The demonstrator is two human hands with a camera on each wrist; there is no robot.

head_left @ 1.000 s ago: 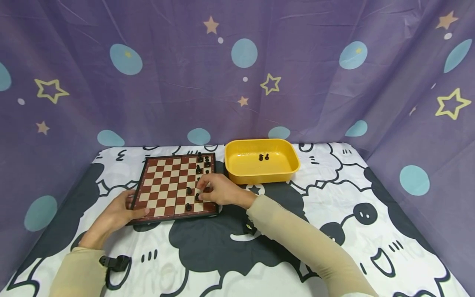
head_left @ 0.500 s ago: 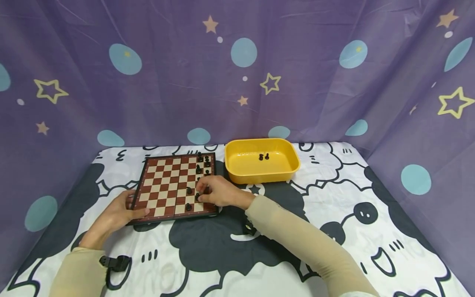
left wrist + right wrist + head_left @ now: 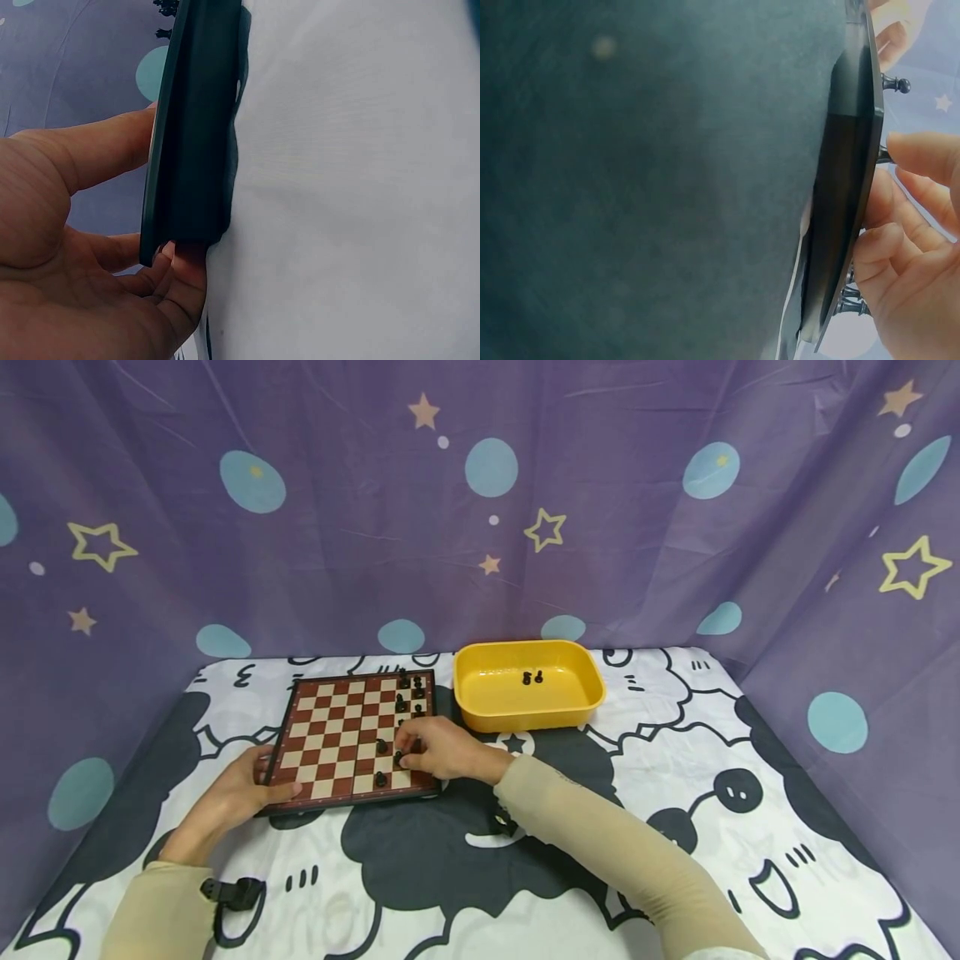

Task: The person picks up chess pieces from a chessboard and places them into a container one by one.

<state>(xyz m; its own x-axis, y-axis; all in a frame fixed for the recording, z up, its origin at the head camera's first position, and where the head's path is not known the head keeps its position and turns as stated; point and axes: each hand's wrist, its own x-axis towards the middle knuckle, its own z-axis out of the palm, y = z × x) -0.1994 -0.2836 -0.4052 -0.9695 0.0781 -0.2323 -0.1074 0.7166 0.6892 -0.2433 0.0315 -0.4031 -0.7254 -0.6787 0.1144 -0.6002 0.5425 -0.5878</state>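
Observation:
A brown-and-cream chessboard [image 3: 322, 735] with a black rim lies on the cloth. My left hand [image 3: 232, 789] grips its left edge, thumb on top and fingers tucked underneath; the left wrist view shows the black side of the board [image 3: 195, 135] in that grip. Over the board's right part, my right hand [image 3: 446, 749] pinches a black chess piece [image 3: 399, 760] between thumb and fingers. In the right wrist view the thumb covers most of this piece [image 3: 886, 155]. Two black pawns [image 3: 381, 779] [image 3: 382, 747] stand nearby, and several black pieces [image 3: 402, 703] line the far right side.
A yellow tray [image 3: 528, 720] stands right of the board with two small black pieces [image 3: 532, 677] inside. Black-and-white patterned cloth [image 3: 420, 852] covers the table. A purple curtain [image 3: 337, 560] hangs behind and at both sides.
The right hand has shifted slightly toward the near side, staying at the same piece. The left hand and the board hold their place.

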